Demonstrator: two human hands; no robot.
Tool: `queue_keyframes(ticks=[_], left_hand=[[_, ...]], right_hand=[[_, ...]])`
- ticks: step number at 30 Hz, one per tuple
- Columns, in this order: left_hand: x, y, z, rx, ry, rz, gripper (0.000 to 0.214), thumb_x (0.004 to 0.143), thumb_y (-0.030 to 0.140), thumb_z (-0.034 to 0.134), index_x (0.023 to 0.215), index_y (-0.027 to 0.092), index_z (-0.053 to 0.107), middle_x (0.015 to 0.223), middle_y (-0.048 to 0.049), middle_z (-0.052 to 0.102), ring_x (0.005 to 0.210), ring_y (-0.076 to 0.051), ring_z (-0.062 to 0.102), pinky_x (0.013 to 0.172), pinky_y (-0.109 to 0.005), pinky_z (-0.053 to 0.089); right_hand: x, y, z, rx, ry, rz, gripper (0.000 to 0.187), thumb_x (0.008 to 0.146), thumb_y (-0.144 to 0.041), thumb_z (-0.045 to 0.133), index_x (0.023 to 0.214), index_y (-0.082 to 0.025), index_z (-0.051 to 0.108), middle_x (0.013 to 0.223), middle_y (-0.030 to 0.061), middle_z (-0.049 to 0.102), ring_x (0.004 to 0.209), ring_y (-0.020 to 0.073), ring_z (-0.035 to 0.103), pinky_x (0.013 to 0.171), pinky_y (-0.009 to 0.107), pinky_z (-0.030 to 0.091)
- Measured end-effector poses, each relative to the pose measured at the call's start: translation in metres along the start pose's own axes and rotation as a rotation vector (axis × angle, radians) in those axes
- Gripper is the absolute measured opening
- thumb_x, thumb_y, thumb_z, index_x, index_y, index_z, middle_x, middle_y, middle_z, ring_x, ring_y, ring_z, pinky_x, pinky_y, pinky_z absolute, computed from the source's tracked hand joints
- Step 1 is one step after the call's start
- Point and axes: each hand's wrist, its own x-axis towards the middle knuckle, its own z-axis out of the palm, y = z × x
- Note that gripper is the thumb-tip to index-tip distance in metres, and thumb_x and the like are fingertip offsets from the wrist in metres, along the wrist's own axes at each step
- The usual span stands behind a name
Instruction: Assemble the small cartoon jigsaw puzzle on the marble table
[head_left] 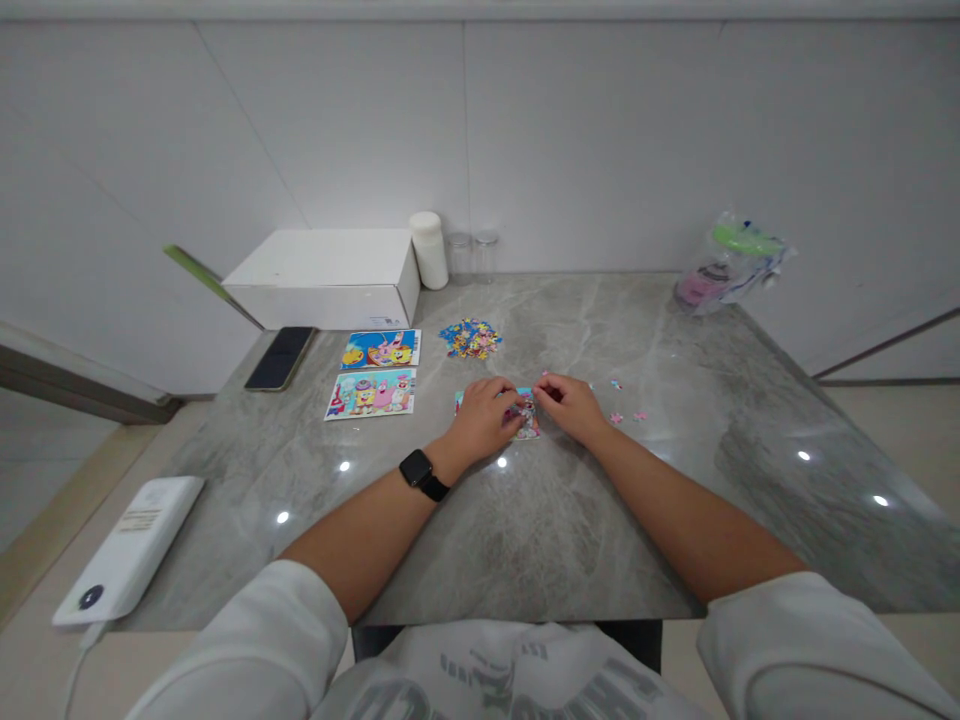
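My left hand [486, 415], with a black watch [422, 473] on its wrist, rests on a small partly built jigsaw [529, 428] on the grey marble table [570, 520]. Its fingers are curled and pinch a puzzle piece [523, 410] at the jigsaw's top edge. My right hand [570, 403] meets it from the right with fingers closed on the same spot. What exactly sits between the right fingertips is too small to make out. A pile of loose colourful pieces [470, 338] lies farther back. A few pink pieces [628, 412] are scattered to the right of my right hand.
Two cartoon picture cards [380, 349] [370, 393] lie left of the hands, beside a dark phone [280, 357]. A white box [330, 272], a white bottle [430, 250] and two clear jars [472, 255] stand at the back. A plastic bag [731, 262] sits far right. A white power bank [129, 550] lies near left.
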Motion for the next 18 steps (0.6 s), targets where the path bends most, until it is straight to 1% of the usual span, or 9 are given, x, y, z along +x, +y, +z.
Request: queue_keyframes(ticks=[3,7,18], left_hand=[[0.0011,0.0005,0.0028,0.028,-0.007,-0.018,0.022,0.09,0.03,0.077,0.112,0.024,0.073,0.121,-0.0075,0.067,0.113,-0.027,0.061,0.101,-0.047,0.049],[0.0013,0.0007,0.003,0.043,-0.021,-0.037,0.02,0.091,0.03,0.076,0.11,0.025,0.073,0.119,-0.0075,0.067,0.111,-0.027,0.062,0.1,-0.047,0.049],[0.0027,0.0002,0.0048,0.058,-0.029,-0.049,0.019,0.09,0.031,0.077,0.107,0.024,0.073,0.115,-0.007,0.067,0.109,-0.027,0.061,0.098,-0.046,0.048]], right_hand=[[0.0006,0.0014,0.0021,0.005,0.0,0.003,0.02,0.093,-0.036,0.061,0.087,-0.023,0.074,0.081,0.0026,0.075,0.071,0.019,0.065,0.069,0.03,0.046],[0.0016,0.002,0.0029,0.002,0.002,0.005,0.019,0.093,-0.035,0.062,0.086,-0.022,0.074,0.078,0.0021,0.074,0.069,0.0186,0.065,0.068,0.03,0.045],[0.0024,-0.0013,0.0028,-0.012,-0.018,0.001,0.018,0.094,-0.034,0.062,0.085,-0.023,0.073,0.077,0.0018,0.073,0.069,0.0179,0.064,0.067,0.03,0.044]])
